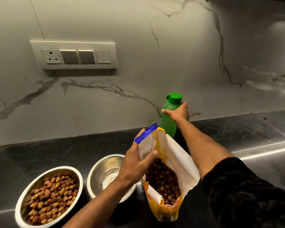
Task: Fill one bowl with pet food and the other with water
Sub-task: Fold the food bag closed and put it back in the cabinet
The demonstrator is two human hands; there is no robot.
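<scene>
Two steel bowls stand on the black counter. The left bowl (49,195) is full of brown kibble. The bowl beside it (105,171) holds no food. An open yellow pet food bag (164,178) with kibble inside stands upright to the right of the bowls. My left hand (136,162) pinches the bag's top edge near its blue strip. A green water bottle (169,120) with a green cap stands behind the bag by the wall. My right hand (178,113) is wrapped around the bottle's shoulder.
The marble wall (105,99) rises right behind the counter, with a switch and socket panel (74,55) at the upper left. A steel surface (262,148) lies at the right of the black counter (56,152).
</scene>
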